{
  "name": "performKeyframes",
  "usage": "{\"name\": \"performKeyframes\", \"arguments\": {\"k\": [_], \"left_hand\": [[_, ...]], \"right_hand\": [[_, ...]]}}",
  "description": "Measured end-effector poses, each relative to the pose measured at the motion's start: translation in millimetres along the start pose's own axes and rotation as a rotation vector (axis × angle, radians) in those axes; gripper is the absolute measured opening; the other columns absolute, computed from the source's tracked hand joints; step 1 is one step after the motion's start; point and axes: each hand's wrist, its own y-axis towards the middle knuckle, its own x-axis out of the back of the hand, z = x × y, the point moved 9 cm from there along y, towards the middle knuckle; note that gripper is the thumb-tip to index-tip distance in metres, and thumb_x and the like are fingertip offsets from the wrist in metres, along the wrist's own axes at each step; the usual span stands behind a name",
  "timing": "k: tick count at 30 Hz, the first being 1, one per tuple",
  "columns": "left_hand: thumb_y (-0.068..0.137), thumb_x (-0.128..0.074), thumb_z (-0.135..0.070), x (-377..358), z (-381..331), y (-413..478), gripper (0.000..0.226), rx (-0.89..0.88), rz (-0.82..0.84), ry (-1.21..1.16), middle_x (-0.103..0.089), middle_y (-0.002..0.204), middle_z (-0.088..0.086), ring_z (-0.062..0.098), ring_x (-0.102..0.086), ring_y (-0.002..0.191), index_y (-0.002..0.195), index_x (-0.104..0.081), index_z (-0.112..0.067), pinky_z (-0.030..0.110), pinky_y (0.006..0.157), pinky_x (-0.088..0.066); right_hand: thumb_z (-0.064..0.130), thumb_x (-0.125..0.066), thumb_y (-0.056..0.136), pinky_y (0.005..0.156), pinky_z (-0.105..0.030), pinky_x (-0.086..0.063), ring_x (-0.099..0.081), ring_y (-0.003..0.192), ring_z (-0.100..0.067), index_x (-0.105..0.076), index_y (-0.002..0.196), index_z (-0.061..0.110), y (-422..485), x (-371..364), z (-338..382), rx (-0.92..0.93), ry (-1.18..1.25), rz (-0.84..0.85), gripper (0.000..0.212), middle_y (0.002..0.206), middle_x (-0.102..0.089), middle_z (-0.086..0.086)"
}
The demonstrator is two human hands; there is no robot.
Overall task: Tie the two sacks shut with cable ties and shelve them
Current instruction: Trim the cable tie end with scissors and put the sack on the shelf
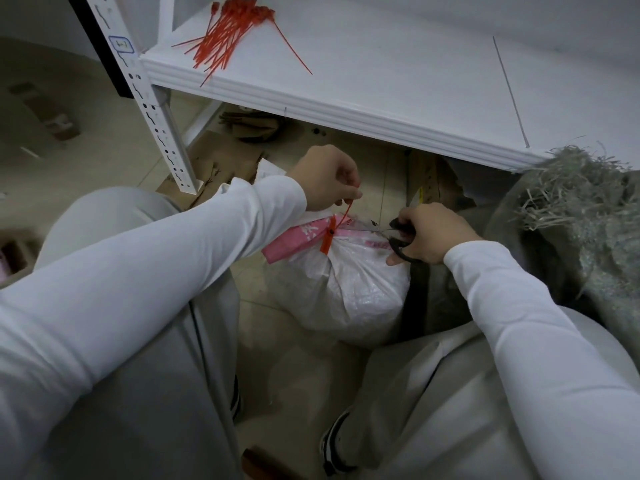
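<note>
A white woven sack [349, 289] with a pink printed band stands on the floor between my knees, its neck cinched by a red cable tie [329, 237]. My left hand [329, 178] pinches the tie's loose tail and holds it up. My right hand [429, 233] grips black-handled scissors [400, 242], whose blades point left toward the tie at the sack's neck. A second sack [588, 244], open and stuffed with shredded paper, stands at the right.
The white metal shelf [381, 81] spans the top, with a bundle of red cable ties [225, 36] at its left end. Its perforated upright [152, 116] stands left. Flattened cardboard [225, 157] lies on the tiled floor beneath.
</note>
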Motion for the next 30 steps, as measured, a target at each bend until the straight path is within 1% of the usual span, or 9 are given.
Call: {"name": "performKeyframes", "arguments": {"k": [4,8,12,18,21,23,25,28,30], "left_hand": [[0.083,-0.072,-0.018,-4.5,-5.6,-0.5,0.009,-0.053,0.008,0.028,-0.065,0.068,-0.008,0.005,-0.064,0.062,0.076,-0.066,-0.016,0.018,0.065,-0.050],[0.083,-0.072,-0.020,-7.2,-6.0,0.6,0.008,-0.080,0.014,0.056,-0.069,0.074,-0.002,0.007,-0.066,0.066,0.080,-0.069,-0.013,0.025,0.071,-0.055],[0.083,-0.072,-0.020,-10.6,-7.2,-0.3,0.008,-0.104,0.029,0.077,-0.069,0.074,-0.002,0.008,-0.067,0.067,0.079,-0.068,-0.014,0.027,0.072,-0.057],[0.084,-0.071,-0.021,-11.3,-8.6,-0.7,0.008,-0.126,0.037,0.096,-0.069,0.075,-0.001,0.008,-0.066,0.067,0.079,-0.068,-0.015,0.030,0.072,-0.058],[0.084,-0.070,-0.021,-11.7,-7.2,-0.6,0.008,-0.115,0.059,0.093,-0.070,0.077,-0.001,0.008,-0.066,0.069,0.083,-0.068,-0.013,0.029,0.074,-0.057],[0.084,-0.070,-0.020,-10.4,-7.3,-0.9,0.010,-0.108,0.076,0.090,-0.070,0.080,0.000,0.009,-0.066,0.071,0.086,-0.069,-0.010,0.028,0.076,-0.056],[0.084,-0.071,-0.020,-6.0,-7.2,-0.6,0.011,-0.101,0.075,0.078,-0.070,0.082,0.000,0.009,-0.065,0.074,0.089,-0.070,-0.010,0.028,0.078,-0.056],[0.084,-0.068,-0.014,-0.3,-6.2,0.7,0.007,-0.090,0.073,0.091,-0.069,0.085,-0.002,0.010,-0.064,0.080,0.090,-0.072,-0.011,0.030,0.083,-0.055],[0.084,-0.063,-0.007,3.0,-2.6,2.3,0.011,-0.059,0.063,0.095,-0.070,0.088,0.000,0.012,-0.066,0.086,0.089,-0.071,-0.012,0.031,0.086,-0.054]], "right_hand": [[0.048,-0.079,0.071,0.079,-0.039,-0.056,-0.062,0.090,-0.024,-0.061,0.105,0.020,4.4,-3.3,13.3,0.047,-0.069,-0.034,0.048,0.100,-0.065,-0.002],[0.044,-0.075,0.077,0.079,-0.039,-0.056,-0.062,0.089,-0.023,-0.061,0.108,0.020,6.3,-3.6,23.6,0.088,-0.075,-0.078,0.042,0.102,-0.066,-0.002],[0.041,-0.071,0.081,0.075,-0.033,-0.053,-0.058,0.084,-0.019,-0.061,0.114,0.021,7.9,-12.6,31.3,0.120,-0.084,-0.066,0.039,0.099,-0.062,0.002],[0.042,-0.064,0.085,0.080,-0.040,-0.056,-0.063,0.090,-0.025,-0.060,0.118,0.022,12.8,-26.2,32.4,0.113,-0.140,-0.029,0.039,0.106,-0.065,-0.004],[0.045,-0.065,0.085,0.079,-0.039,-0.056,-0.063,0.088,-0.023,-0.061,0.113,0.022,13.9,-27.0,29.4,0.085,-0.099,-0.026,0.036,0.102,-0.066,-0.002],[0.047,-0.064,0.086,0.078,-0.039,-0.057,-0.062,0.083,-0.021,-0.063,0.105,0.020,13.9,-29.5,26.6,0.057,-0.060,-0.012,0.032,0.095,-0.064,-0.001],[0.048,-0.062,0.088,0.072,-0.035,-0.055,-0.060,0.078,-0.020,-0.063,0.096,0.018,13.0,-33.8,26.1,0.039,-0.042,0.016,0.031,0.086,-0.062,-0.001],[0.055,-0.063,0.086,0.064,-0.030,-0.050,-0.060,0.070,-0.020,-0.060,0.081,0.016,11.5,-42.0,25.8,0.001,0.029,0.069,0.039,0.074,-0.058,-0.001],[0.059,-0.065,0.082,0.065,-0.031,-0.053,-0.062,0.068,-0.020,-0.057,0.075,0.016,11.5,-45.7,22.0,-0.047,0.115,0.101,0.044,0.071,-0.060,-0.002]]}}
